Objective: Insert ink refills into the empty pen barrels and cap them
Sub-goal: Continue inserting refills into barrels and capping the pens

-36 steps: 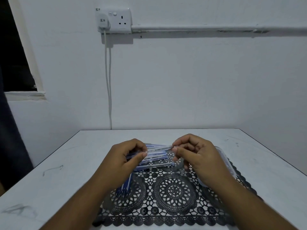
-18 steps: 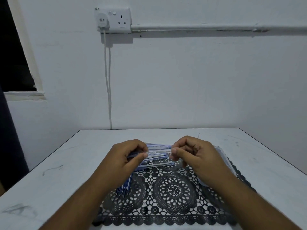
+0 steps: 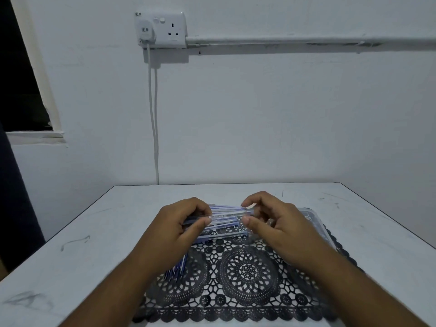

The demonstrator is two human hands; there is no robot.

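Note:
A clear pen barrel [image 3: 227, 215] lies level between both hands above the black lace mat [image 3: 245, 279]. My left hand [image 3: 181, 230] pinches its left end between thumb and curled fingers. My right hand [image 3: 273, 223] pinches the barrel's right end with thumb and forefinger. Beneath them lies a pile of several clear and blue pens [image 3: 224, 228]. Several blue ink refills [image 3: 175, 269] lie on the mat's left edge, partly hidden under my left wrist.
A clear plastic container [image 3: 316, 223] sits on the mat behind my right hand. The white table [image 3: 94, 232] ends at a wall with a socket [image 3: 162, 29] and a hanging white cable [image 3: 154, 114]. A dark shape stands at the left edge.
The two hands have stayed close together on the barrel. My right hand's fingers have shifted slightly at its right end.

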